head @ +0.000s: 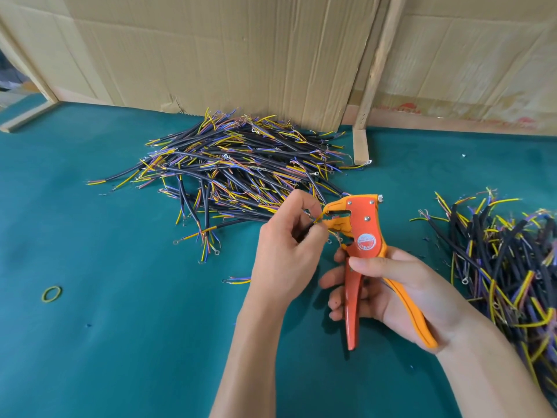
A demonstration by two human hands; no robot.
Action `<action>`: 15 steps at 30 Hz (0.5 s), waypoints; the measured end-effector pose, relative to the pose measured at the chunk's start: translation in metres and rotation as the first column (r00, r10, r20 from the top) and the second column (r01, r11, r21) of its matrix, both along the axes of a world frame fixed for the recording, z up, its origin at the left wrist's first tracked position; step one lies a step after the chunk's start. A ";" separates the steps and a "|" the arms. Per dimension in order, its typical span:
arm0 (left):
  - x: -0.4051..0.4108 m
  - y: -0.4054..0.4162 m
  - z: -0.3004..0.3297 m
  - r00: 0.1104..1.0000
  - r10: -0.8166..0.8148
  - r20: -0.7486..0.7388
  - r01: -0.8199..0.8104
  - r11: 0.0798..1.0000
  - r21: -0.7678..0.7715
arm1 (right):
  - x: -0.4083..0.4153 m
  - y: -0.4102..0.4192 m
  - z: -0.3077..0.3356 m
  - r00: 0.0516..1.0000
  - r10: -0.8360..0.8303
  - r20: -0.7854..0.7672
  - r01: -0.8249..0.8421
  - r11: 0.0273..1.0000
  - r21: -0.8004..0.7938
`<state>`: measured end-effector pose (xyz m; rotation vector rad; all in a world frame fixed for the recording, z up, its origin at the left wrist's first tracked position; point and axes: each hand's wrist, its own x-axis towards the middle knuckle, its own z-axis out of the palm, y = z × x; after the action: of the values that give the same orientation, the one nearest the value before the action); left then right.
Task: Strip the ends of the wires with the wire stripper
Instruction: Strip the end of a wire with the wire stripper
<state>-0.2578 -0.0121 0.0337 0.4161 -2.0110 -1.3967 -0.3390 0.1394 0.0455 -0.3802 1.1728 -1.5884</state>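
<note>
My right hand (pixel 401 292) grips the handles of an orange and yellow wire stripper (pixel 358 233), which stands upright with its jaws pointing left. My left hand (pixel 286 245) pinches a short black cable with yellow and coloured cores (pixel 316 220), its end held at the stripper's jaws. Most of that cable is hidden inside my fist. A big heap of black cables with yellow, blue and brown cores (pixel 238 167) lies behind my hands. A second heap of the same cables (pixel 506 260) lies at the right edge.
The work surface is a teal mat (pixel 120 327). A yellow-green rubber band (pixel 51 294) lies at the left. One loose cable end (pixel 238 280) sticks out beside my left wrist. Cardboard sheets (pixel 241 49) and a wooden post (pixel 366 116) close off the back.
</note>
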 end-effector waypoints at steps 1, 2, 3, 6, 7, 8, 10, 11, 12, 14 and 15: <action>0.000 0.000 -0.001 1.000 0.001 0.000 -0.001 1.000 -0.015 | 0.000 0.000 0.000 1.000 0.002 -0.002 -0.002 1.000 -0.002; 0.001 0.000 -0.001 1.000 -0.002 -0.003 0.002 1.000 -0.022 | 0.001 0.000 0.000 1.000 0.005 -0.003 -0.005 1.000 -0.003; 0.001 0.000 -0.001 1.000 -0.009 -0.010 0.009 1.000 -0.025 | 0.001 0.000 0.001 1.000 0.006 -0.003 -0.006 1.000 -0.004; 0.001 0.000 0.001 0.998 -0.035 -0.045 0.036 0.999 0.013 | 0.001 0.001 0.001 1.000 -0.001 -0.005 0.001 1.000 -0.001; 0.001 -0.001 0.001 0.998 -0.040 -0.055 0.042 0.998 0.042 | 0.000 0.001 0.001 1.000 -0.007 -0.004 0.007 1.000 0.001; 0.001 -0.001 0.000 0.997 -0.041 -0.062 0.045 0.997 0.067 | 0.000 0.001 0.001 1.000 -0.015 -0.003 0.016 1.000 0.004; 0.001 -0.002 -0.001 0.996 -0.040 -0.079 0.048 0.993 0.111 | -0.001 0.001 0.001 1.000 -0.031 -0.002 0.031 0.999 0.011; 0.001 -0.002 -0.002 0.995 -0.039 -0.087 0.050 0.990 0.134 | -0.001 0.002 0.002 0.999 -0.036 -0.001 0.036 0.999 0.013; 0.001 -0.003 -0.002 0.995 -0.036 -0.094 0.050 0.987 0.155 | -0.002 0.003 0.002 0.999 -0.040 -0.001 0.040 0.999 0.013; 0.001 -0.003 -0.003 0.994 -0.025 -0.105 0.044 0.982 0.184 | -0.003 0.005 0.002 0.999 -0.040 0.000 0.040 0.999 0.011; 0.001 -0.003 -0.003 0.994 -0.023 -0.109 0.044 0.980 0.194 | -0.004 0.006 0.002 0.999 -0.033 0.003 0.033 0.999 0.006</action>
<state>-0.2570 -0.0153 0.0306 0.3865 -1.8105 -1.6107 -0.3430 0.1455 0.0472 -0.3558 1.1865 -1.6132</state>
